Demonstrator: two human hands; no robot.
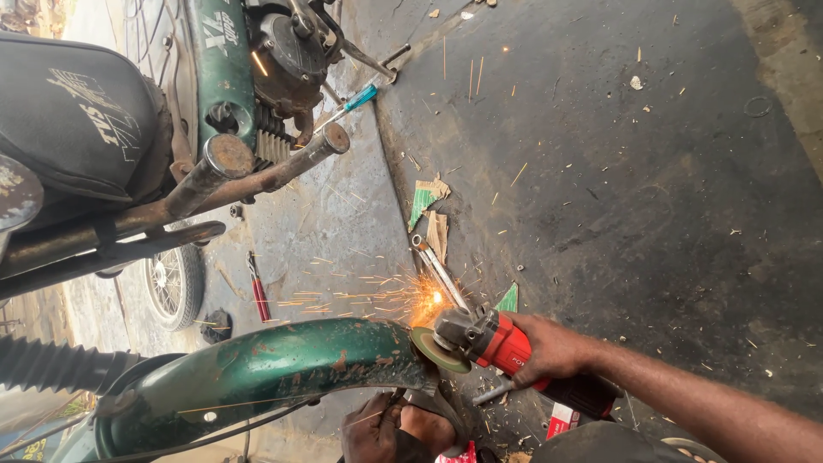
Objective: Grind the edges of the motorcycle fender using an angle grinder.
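At lower centre of the frame the right hand (549, 350) is clenched around a red grinder (506, 343), its disc (439, 350) pressed to the end of a green mudguard (274, 369) that runs across the lower left. Sparks (403, 300) spray leftward over the floor (617, 171). The left hand (390, 429), at the bottom edge, grips the mudguard's end just under the disc. That closeness is the chief risk: if the disc catches on the metal edge and kicks, it could strike those bare fingers. Sparks also fly toward the moped (223, 77) at upper left and paper scraps (433, 214) beside a spanner (437, 270), which could smoulder.
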